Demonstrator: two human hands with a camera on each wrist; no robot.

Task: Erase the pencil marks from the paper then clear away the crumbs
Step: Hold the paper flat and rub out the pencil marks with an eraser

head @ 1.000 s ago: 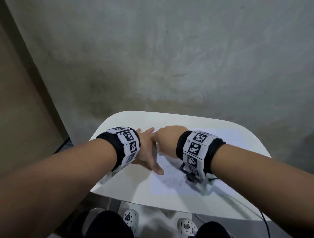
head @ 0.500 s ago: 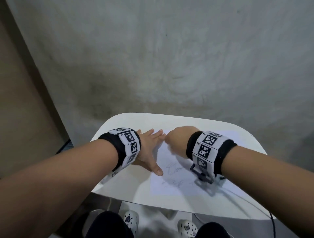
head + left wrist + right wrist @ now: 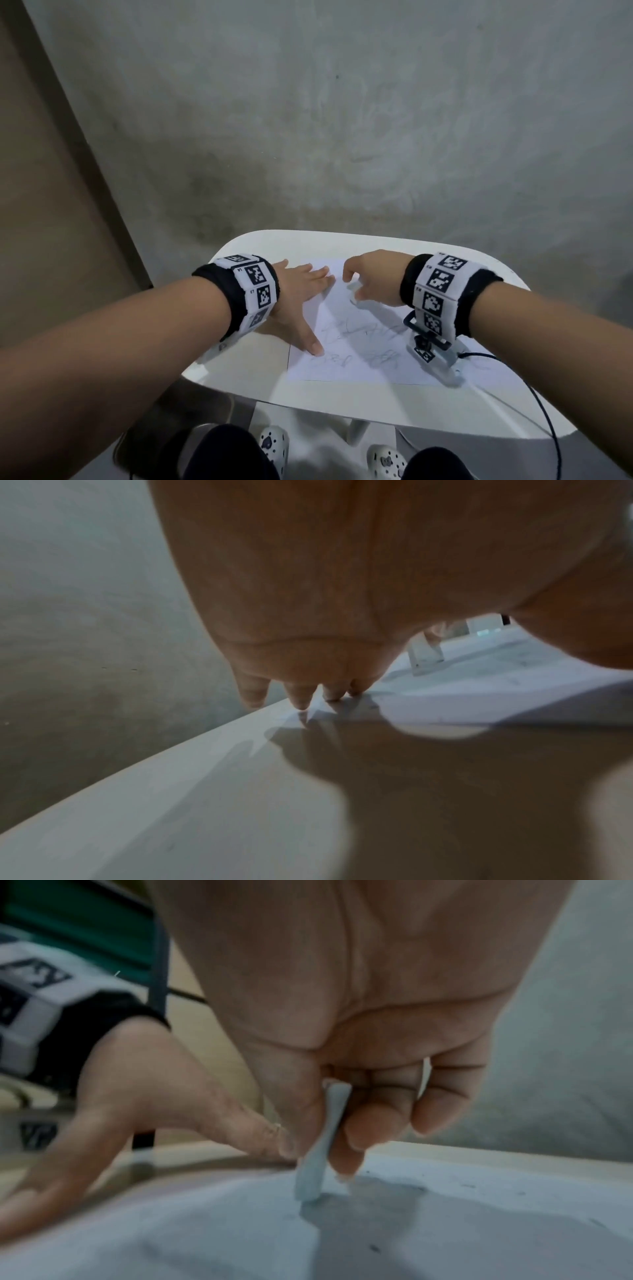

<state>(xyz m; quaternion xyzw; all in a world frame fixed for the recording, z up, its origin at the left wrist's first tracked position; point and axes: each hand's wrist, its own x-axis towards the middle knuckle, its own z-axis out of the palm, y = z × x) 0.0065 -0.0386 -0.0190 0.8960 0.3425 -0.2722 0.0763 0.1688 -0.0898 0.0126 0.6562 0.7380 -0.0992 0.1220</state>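
Observation:
A white sheet of paper [image 3: 359, 363] with faint pencil scribbles [image 3: 363, 332] lies on a small white table [image 3: 239, 363]. My left hand [image 3: 301, 301] lies flat with straight fingers on the paper's left edge, thumb stretched toward me. My right hand [image 3: 370, 281] pinches a thin pale eraser [image 3: 318, 1153] between thumb and fingers, its lower end touching the paper [image 3: 445, 1231] near the far edge. Dark crumbs [image 3: 375, 1248] dot the sheet around it. In the left wrist view my left fingertips [image 3: 301, 704] press the paper's edge [image 3: 445, 710].
The table's rounded far edge [image 3: 342, 236] meets a grey concrete floor [image 3: 342, 120]. A black cable [image 3: 534, 397] runs from my right wrist over the table's right side. My knees and white shoes [image 3: 274, 442] show below the near edge.
My right hand has moved right and away from the left hand with the eraser, uncovering more of the scribbles. My left hand has stayed flat on the paper's left edge.

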